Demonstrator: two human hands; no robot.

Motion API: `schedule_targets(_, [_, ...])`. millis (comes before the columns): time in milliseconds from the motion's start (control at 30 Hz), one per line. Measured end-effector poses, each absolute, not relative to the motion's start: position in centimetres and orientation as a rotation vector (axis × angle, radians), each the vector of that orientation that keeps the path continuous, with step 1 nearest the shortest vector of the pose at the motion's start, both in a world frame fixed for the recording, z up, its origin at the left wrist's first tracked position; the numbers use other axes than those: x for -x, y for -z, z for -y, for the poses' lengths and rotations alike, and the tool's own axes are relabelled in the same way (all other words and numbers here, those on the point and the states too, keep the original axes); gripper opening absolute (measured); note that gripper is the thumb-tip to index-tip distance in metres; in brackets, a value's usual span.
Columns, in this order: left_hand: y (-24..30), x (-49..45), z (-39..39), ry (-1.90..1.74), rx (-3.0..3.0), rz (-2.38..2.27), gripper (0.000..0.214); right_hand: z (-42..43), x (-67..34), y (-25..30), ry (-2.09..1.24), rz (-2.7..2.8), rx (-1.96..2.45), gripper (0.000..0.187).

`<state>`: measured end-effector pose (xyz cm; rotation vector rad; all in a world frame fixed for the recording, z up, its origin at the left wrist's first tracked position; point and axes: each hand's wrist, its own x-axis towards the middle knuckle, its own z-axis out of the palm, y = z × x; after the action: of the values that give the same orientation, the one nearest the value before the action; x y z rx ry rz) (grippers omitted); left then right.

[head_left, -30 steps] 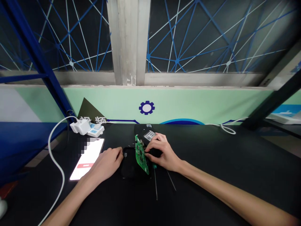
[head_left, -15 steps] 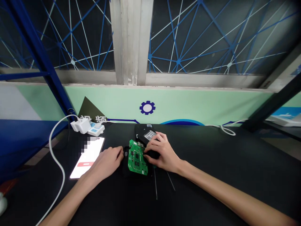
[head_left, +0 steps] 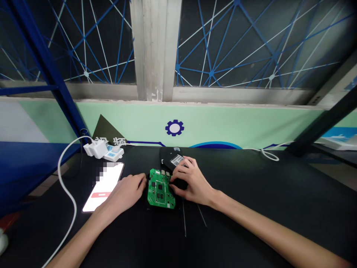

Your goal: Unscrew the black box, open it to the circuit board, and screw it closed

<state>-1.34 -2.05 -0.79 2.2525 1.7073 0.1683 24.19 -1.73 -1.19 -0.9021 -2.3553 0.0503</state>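
A head-worn camera looks forward and down from behind left hand and right hand, window beyond them.

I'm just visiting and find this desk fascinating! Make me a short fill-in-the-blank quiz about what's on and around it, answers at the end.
1. The right hand holds the edge of a flat ____ circuit board.
2. The rectangular phone beside the left hand has a bright ____ screen.
3. On the black tabletop, ____ thin metal rods show.
4. The dark blue emblem on the pale green wall is shaped like a ____.

Missing words: green; white; two; gear.
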Motion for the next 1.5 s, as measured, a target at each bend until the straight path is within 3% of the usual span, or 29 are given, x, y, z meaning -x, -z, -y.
schedule_targets(1200, [0.2, 0.9, 2.6, -0.11, -2.273, -1.715, 0.031, 1.7, -24.7, 1.0, -0.045, 2.293, 0.992, 0.006])
schedule_targets(1500, [0.1, 0.9, 2.8, -0.118, -2.287, -1.716, 0.029, 1.1, -25.6, 1.7, 0.157, 2.034, 1.421, 0.06])
